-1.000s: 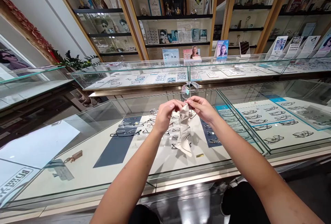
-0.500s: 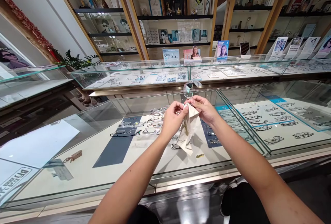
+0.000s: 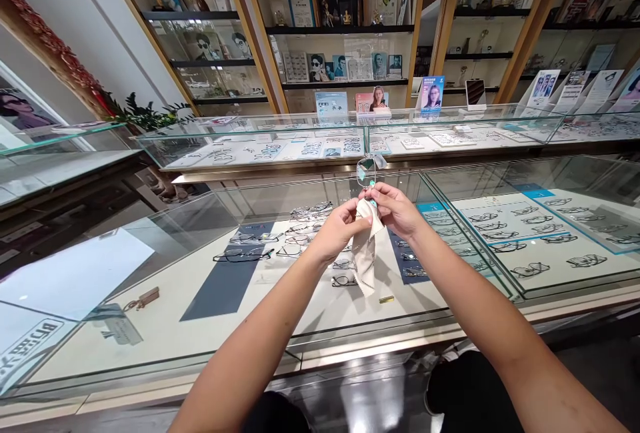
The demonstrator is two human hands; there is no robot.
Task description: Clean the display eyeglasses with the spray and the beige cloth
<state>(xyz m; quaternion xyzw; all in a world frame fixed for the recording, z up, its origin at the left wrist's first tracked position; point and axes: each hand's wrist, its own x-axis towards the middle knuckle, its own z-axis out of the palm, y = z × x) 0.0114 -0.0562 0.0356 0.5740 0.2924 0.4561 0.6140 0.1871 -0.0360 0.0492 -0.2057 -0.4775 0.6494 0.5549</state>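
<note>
My left hand (image 3: 340, 229) pinches a cream cleaning cloth (image 3: 365, 256) with a zigzag edge, which hangs down below the fingers. Close beside it, my right hand (image 3: 397, 209) is closed on a pair of eyeglasses (image 3: 367, 171), held above the glass counter. One clear lens stands upright over the fingertips. The other lens is mostly hidden by the cloth and fingers, and the cloth lies against that part.
Under my arms is a glass display case (image 3: 270, 339) with rows of spectacle frames (image 3: 245, 255) inside. A key fob (image 3: 145, 298) lies at the left. Beyond stands a second glass case (image 3: 250, 126), with shelves of pictures behind it.
My left hand has shifted slightly, its thumb now lying further across the cloth. The cloth hangs narrower. The eyeglasses stay up in my right hand, almost unmoved.
</note>
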